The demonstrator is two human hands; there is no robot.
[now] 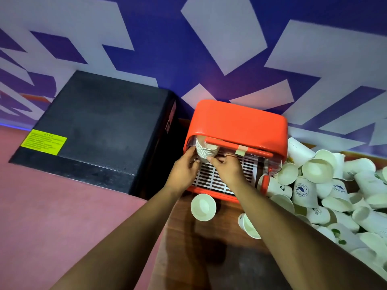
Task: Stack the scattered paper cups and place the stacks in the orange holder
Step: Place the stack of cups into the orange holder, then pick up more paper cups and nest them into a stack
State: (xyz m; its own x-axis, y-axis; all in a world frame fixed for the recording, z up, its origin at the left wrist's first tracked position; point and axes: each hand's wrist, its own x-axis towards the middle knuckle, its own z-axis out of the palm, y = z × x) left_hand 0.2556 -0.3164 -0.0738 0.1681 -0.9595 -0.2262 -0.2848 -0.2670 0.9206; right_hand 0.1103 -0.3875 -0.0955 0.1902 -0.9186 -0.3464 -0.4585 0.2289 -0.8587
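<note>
The orange holder (238,124) stands on the wooden table against the wall, its clear front flap raised over a white slatted tray (211,176). A stack of white paper cups (206,151) sits inside at the holder's left, partly behind the flap. My left hand (184,168) grips the stack from the left and my right hand (226,166) grips it from the right and front. A single upright cup (203,207) stands just in front of the holder. Another cup (249,226) lies tilted beside my right forearm.
A heap of several loose paper cups (326,191) fills the table to the right of the holder. A black box (100,126) with a yellow label stands left of the holder on the pink floor. The blue and white wall is close behind.
</note>
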